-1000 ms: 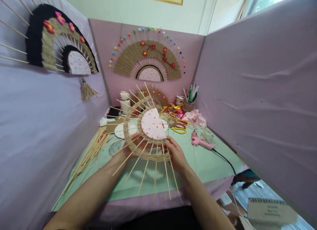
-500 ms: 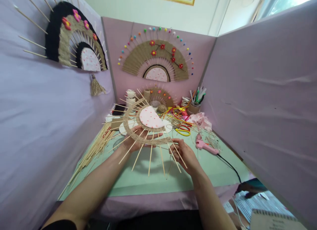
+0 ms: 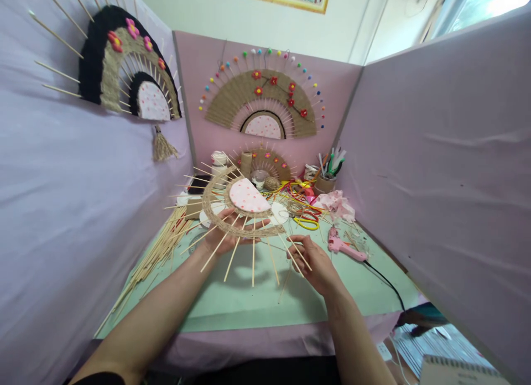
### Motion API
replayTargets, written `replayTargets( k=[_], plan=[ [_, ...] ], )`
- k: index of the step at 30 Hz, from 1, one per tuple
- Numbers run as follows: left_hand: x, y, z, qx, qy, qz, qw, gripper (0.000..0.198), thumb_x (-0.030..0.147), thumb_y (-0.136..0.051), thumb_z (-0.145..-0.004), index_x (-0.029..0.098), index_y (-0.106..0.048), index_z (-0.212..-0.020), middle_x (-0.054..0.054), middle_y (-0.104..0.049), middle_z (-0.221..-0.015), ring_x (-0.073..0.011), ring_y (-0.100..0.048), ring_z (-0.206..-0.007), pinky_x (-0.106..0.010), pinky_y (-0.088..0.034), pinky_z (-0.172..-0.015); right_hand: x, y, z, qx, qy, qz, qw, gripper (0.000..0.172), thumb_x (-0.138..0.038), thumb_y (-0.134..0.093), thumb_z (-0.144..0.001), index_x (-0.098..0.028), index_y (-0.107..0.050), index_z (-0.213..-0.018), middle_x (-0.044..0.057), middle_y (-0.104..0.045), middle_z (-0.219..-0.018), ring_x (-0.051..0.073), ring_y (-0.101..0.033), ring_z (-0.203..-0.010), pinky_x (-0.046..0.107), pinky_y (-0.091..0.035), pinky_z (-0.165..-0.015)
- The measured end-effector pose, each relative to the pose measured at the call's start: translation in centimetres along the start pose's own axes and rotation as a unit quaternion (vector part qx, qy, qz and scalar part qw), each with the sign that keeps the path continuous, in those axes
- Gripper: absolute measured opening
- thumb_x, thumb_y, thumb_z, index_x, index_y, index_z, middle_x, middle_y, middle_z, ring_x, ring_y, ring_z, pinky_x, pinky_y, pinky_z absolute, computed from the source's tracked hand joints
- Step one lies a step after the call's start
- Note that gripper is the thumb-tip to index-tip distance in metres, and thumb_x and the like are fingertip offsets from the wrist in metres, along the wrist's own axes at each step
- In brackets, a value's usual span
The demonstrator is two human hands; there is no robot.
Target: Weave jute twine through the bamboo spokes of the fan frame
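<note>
My left hand [image 3: 226, 233] supports a half-round fan [image 3: 213, 208] from below, its fingers reaching under the woven band. The fan has a pink, red-dotted half-circle centre [image 3: 249, 196], a brown twine band and thin wooden sticks radiating outward. It is tilted, with several sticks pointing toward me. My right hand [image 3: 309, 260] is beside the band's right end, fingers curled among the outermost sticks. A thin strand of twine [image 3: 271, 246] runs from under the fan to these fingers; the grip itself is partly hidden by sticks.
A pink glue gun [image 3: 346, 248] with a black cord lies at right. Loose wooden sticks [image 3: 153, 258] are piled at left. Yellow-handled scissors [image 3: 306, 223], coloured cords and a tool pot [image 3: 324, 183] stand behind. Finished fans [image 3: 261, 103] hang on the pink panels enclosing the table.
The fan has shifted slightly left and tilted a little. My right hand has moved slightly away from the band's end, its fingers now just off the band.
</note>
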State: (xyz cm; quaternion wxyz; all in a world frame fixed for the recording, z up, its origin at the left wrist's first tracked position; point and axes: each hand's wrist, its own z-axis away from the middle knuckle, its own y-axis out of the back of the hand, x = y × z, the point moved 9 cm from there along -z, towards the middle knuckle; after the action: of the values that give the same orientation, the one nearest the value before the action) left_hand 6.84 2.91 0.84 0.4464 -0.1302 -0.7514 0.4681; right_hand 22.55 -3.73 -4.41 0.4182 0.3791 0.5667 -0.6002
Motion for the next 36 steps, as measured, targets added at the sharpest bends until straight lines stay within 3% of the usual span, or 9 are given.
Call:
replayTargets(
  k=[7,13,18,23,29,36],
  plan=[
    [0.7,0.7,0.2,0.007,-0.022,-0.004,1.000,0.044,0.032,-0.040,-0.086,0.018,-0.056,-0.125,-0.014,-0.058,-0.128,-0.0392,-0.044,-0.126,-0.054,-0.053,-0.078,-1.1,0.5,0.3,-0.010,0.033,0.073,0.997,0.042,-0.059,-0.055,-0.080,-0.020,-0.061,-0.094,0.001,-0.058,-0.065,0.008,-0.033,-0.048,0.023,-0.021,-0.047],
    [2.1,1.0,0.3,0.025,-0.055,-0.011,0.998,0.043,0.031,-0.041,-0.085,0.018,-0.056,-0.123,-0.014,-0.058,-0.129,-0.0376,-0.044,-0.126,-0.049,-0.053,-0.080,-2.5,2.4,0.9,-0.030,0.082,0.150,0.985,0.033,-0.033,-0.070,-0.074,-0.021,-0.060,-0.104,0.000,-0.057,-0.069,0.011,-0.043,-0.059,0.024,-0.031,-0.054],
    [3.2,1.1,0.4,0.043,-0.078,-0.006,0.996,0.038,0.026,-0.043,-0.084,0.015,-0.056,-0.117,-0.014,-0.063,-0.121,-0.0372,-0.048,-0.123,-0.050,-0.052,-0.084,-3.8,3.7,1.4,0.011,0.129,0.121,0.984,0.034,-0.027,-0.071,-0.074,-0.023,-0.058,-0.105,-0.002,-0.058,-0.070,0.011,-0.045,-0.061,0.025,-0.034,-0.058],
    [3.7,1.1,0.5,0.073,-0.101,-0.028,0.992,0.040,0.026,-0.039,-0.086,0.012,-0.052,-0.122,-0.017,-0.059,-0.127,-0.0373,-0.051,-0.120,-0.049,-0.052,-0.084,-4.7,3.7,2.1,0.025,0.150,0.116,0.981,0.034,-0.026,-0.071,-0.074,-0.023,-0.056,-0.105,-0.001,-0.059,-0.068,0.012,-0.048,-0.062,0.026,-0.036,-0.058],
    [3.5,1.6,0.4,0.109,-0.093,-0.050,0.988,0.044,0.024,-0.039,-0.085,0.011,-0.053,-0.124,-0.017,-0.060,-0.125,-0.0360,-0.052,-0.118,-0.049,-0.051,-0.085,-5.4,3.4,2.5,0.039,0.157,0.087,0.983,0.030,-0.028,-0.073,-0.070,-0.023,-0.059,-0.096,0.000,-0.061,-0.066,0.013,-0.047,-0.059,0.028,-0.037,-0.058],
    [3.1,2.1,0.2,0.122,-0.078,-0.039,0.989,0.046,0.026,-0.041,-0.083,0.016,-0.058,-0.124,-0.015,-0.062,-0.124,-0.0395,-0.050,-0.121,-0.053,-0.053,-0.081,-5.0,4.5,1.8,0.098,0.155,0.022,0.983,0.030,-0.031,-0.076,-0.066,-0.022,-0.059,-0.089,0.001,-0.063,-0.069,0.011,-0.047,-0.055,0.026,-0.034,-0.053]
  ],
)
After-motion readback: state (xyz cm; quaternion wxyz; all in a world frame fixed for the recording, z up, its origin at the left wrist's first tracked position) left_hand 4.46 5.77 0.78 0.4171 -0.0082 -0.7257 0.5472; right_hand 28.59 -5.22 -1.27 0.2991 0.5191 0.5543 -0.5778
